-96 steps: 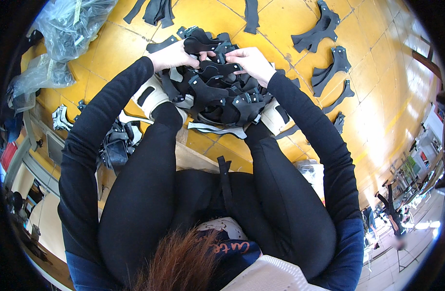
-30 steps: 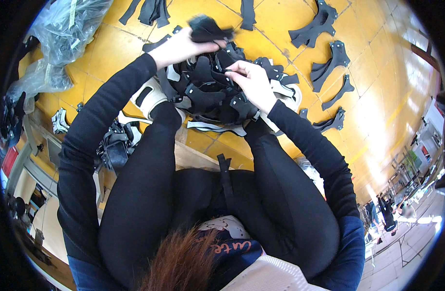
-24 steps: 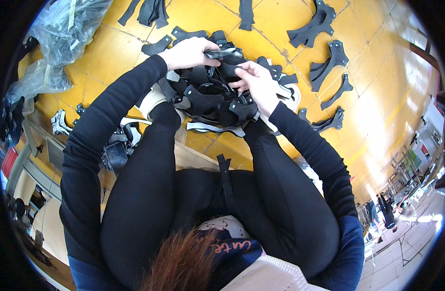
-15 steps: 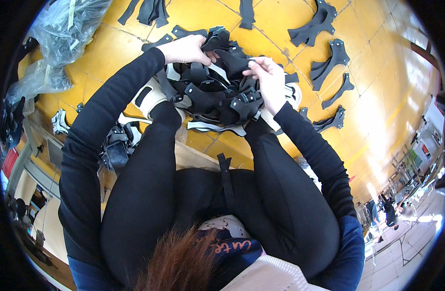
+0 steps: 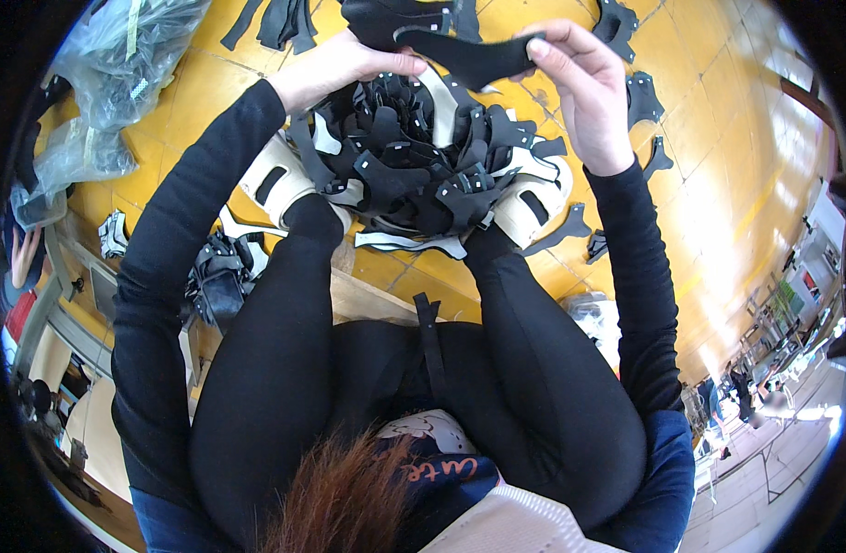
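Note:
My right hand (image 5: 584,88) pinches one end of a curved black cut piece (image 5: 478,61) between thumb and fingers, lifted above the pile. Its other end reaches toward my left hand (image 5: 340,69), which grips another black piece, a wider one (image 5: 395,23), with the thumb stretched along its near side and the fingers partly hidden. Below both hands a heap of similar black cut pieces (image 5: 386,175) lies between my feet. A few pale undersides show among them, one a light strip (image 5: 441,106) near the top.
Beige clogs (image 5: 280,189) flank the heap. More black pieces (image 5: 280,23) lie on the yellow tiled floor (image 5: 699,221), ahead and to the right. Clear plastic bags (image 5: 133,60) stand at the far left, with a dark bundle (image 5: 225,276) beside my left leg. Another person's arm (image 5: 22,253) shows at the left edge.
Both hands have risen away from the heap, the right one also moving right, carrying black pieces forward. The person's arm at the left edge has come into view.

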The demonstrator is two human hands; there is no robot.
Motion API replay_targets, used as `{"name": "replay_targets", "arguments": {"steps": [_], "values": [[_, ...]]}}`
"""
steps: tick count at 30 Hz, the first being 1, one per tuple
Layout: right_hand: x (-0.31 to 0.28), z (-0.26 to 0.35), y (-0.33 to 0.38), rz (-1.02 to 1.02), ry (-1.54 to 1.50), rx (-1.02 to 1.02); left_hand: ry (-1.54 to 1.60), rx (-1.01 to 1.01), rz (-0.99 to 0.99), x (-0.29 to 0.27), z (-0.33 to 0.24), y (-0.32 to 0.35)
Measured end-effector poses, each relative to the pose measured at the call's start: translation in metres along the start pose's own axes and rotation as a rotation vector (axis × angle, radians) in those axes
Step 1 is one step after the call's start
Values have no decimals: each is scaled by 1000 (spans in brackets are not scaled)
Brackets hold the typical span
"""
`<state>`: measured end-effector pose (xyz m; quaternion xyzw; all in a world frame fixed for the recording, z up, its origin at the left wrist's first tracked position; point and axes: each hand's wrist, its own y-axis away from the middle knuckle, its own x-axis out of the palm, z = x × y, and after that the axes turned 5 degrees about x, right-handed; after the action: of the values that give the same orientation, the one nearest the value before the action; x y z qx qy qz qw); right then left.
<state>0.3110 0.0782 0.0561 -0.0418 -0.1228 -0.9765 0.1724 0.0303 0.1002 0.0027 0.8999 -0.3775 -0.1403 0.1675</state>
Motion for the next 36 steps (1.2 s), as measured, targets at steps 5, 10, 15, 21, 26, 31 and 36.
{"name": "replay_targets", "arguments": {"steps": [5, 10, 15, 21, 26, 31, 36], "values": [[-5, 31, -2, -277, -9, 94, 125, -93, 162, -16, -25, 24], [-52, 23, 8, -428, -193, -50, 510, -238, 324, -25, -54, 91], [-84, 2, 25, -414, -179, -53, 868, -346, 322, -18, -29, 140], [-55, 7, 21, -276, -97, -4, 566, -620, -301, 21, 5, 96], [-27, 25, 11, 67, 23, 84, 616, -194, -291, 7, -10, 76], [46, 60, -12, 105, -173, 313, 590, 115, 64, 12, -50, 56], [56, 34, -18, -35, -6, 236, 570, 101, 48, 14, -38, 42]]}}
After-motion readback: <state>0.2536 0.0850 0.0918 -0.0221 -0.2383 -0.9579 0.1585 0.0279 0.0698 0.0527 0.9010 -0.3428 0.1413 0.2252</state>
